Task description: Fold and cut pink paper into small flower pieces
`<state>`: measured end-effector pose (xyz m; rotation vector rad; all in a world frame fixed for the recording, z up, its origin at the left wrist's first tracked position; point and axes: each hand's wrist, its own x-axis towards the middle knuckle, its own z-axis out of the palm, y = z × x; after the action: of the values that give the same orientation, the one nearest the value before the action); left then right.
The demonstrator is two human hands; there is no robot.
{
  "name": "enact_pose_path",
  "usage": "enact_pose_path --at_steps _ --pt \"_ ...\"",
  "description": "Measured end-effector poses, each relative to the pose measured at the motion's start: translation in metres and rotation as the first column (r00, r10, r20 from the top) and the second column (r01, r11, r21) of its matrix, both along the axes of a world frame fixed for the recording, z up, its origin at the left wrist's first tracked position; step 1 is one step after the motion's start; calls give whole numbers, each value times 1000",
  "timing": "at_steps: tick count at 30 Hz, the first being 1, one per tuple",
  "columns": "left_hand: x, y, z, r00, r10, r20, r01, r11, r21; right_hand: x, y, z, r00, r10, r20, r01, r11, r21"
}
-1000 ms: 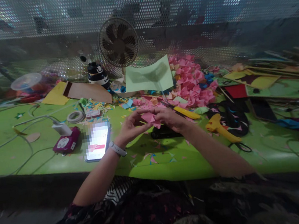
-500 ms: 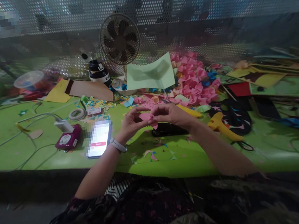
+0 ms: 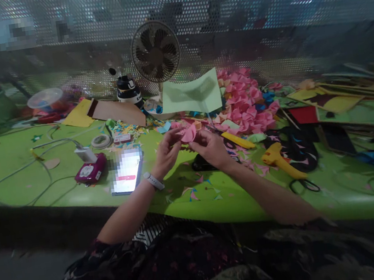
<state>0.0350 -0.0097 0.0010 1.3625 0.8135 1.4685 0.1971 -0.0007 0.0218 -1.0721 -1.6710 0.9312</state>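
Between my two hands is a small folded piece of pink paper (image 3: 188,133), raised above the green tabletop (image 3: 182,208). My left hand (image 3: 168,153) pinches its left side with the fingertips, and my right hand (image 3: 212,149) grips its right side with thumb and fingers. Under my right hand lies a black stapler-like object (image 3: 201,163), partly covered by the hand. Behind the hands rises a heap of folded pink paper pieces (image 3: 242,100). A yellow-handled tool (image 3: 238,140) lies just beyond my right hand, and a yellow glue gun (image 3: 282,161) is farther right.
A lit phone (image 3: 127,171) and a purple power socket block (image 3: 91,170) with cables are on the left. A fan (image 3: 155,51), a dark bottle (image 3: 129,92) and a pale green sheet (image 3: 191,95) stand at the back. Scissors (image 3: 305,185) lie by the glue gun; paper scraps are scattered about.
Both hands have moved slightly up and away from me with the pink paper. It has been turned between the fingers and now shows a broader, rounded face. The camera view has shifted a little.
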Motion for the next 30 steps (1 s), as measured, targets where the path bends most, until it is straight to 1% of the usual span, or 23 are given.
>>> enact_pose_path --at_steps 4,7,9,12,14,17,24,30 --pt "0 2 -3 999 -31 12 30 999 41 -1 1 -4 995 90 -53 -94 994 -64" --pt "0 3 -4 1000 -5 -3 5 1000 7 1 2 -3 989 142 -47 -146 984 -97" --pt "-1 4 -3 1000 6 -4 -7 1000 -30 4 2 0 990 139 -29 -141 986 -86" --pt "-2 5 -1 1000 -2 25 3 998 -61 8 3 7 991 109 -75 -114 992 -63" --pt "-3 6 0 999 -13 47 16 997 -70 10 4 11 989 85 -117 -94 993 -72" --pt "-4 6 0 998 -17 64 22 997 -78 12 5 14 988 67 -139 -80 992 -97" --pt "-4 5 0 999 -27 29 29 997 -73 12 7 14 984 79 -161 -96 991 -97" --pt "-4 5 1 999 -33 40 36 996 -83 13 6 14 984 94 -149 -109 990 -95"
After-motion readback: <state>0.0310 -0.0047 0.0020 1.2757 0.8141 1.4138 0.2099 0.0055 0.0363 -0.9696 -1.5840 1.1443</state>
